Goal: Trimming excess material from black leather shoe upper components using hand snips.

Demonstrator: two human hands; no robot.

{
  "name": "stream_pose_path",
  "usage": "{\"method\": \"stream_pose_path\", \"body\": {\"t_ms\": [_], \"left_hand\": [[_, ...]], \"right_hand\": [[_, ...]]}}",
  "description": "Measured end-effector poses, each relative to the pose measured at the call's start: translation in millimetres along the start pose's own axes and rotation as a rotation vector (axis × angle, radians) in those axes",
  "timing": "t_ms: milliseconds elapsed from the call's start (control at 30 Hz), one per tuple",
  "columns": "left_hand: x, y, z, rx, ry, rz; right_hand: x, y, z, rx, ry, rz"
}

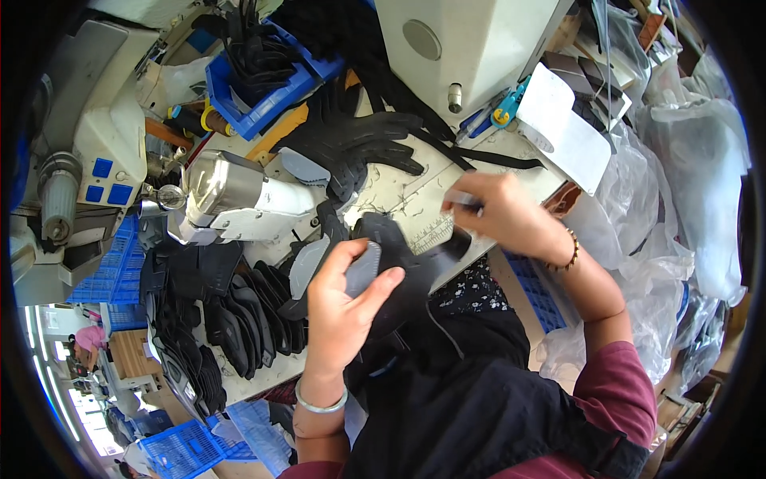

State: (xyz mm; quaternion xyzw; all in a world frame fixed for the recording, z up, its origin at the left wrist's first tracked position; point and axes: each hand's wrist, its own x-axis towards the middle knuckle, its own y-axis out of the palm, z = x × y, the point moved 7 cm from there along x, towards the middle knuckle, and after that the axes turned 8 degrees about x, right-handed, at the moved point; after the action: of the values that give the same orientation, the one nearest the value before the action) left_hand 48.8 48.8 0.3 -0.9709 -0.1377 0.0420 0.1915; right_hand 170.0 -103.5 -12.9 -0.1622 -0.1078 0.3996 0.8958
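Observation:
My left hand (343, 299) is closed on a black shoe-upper piece (387, 239), its thumb and fingers pinching beside a grey patch (363, 270) on it. Part of the piece stretches right, toward my other hand. My right hand (503, 211) is curled and slightly blurred above the table. A small dark thing (469, 204) with a pale glint shows at its fingers; its kind cannot be made out. Just left of my left hand lies another black piece with a light grey panel (307, 267).
A sewing machine (239, 195) stands at left, with stacked black pieces (243, 319) below it. Farther back are strap-like black pieces (351, 136) and a blue bin (255, 96). A blue-handled cutter (509, 105) lies near a white machine housing (471, 48). Clear plastic bags (686, 184) crowd the right.

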Motion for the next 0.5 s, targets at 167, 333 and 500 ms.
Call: {"method": "stream_pose_path", "body": {"t_ms": [167,333,500], "left_hand": [[0,4,21,0.092,-0.081,-0.034],[1,19,29,0.413,0.135,-0.181],[5,30,37,0.404,0.120,-0.159]], "right_hand": [[-14,-16,-1,-0.181,0.018,-0.197],[-50,5,-1,-0.259,0.019,-0.229],[-69,22,-6,-0.220,0.033,-0.261]]}}
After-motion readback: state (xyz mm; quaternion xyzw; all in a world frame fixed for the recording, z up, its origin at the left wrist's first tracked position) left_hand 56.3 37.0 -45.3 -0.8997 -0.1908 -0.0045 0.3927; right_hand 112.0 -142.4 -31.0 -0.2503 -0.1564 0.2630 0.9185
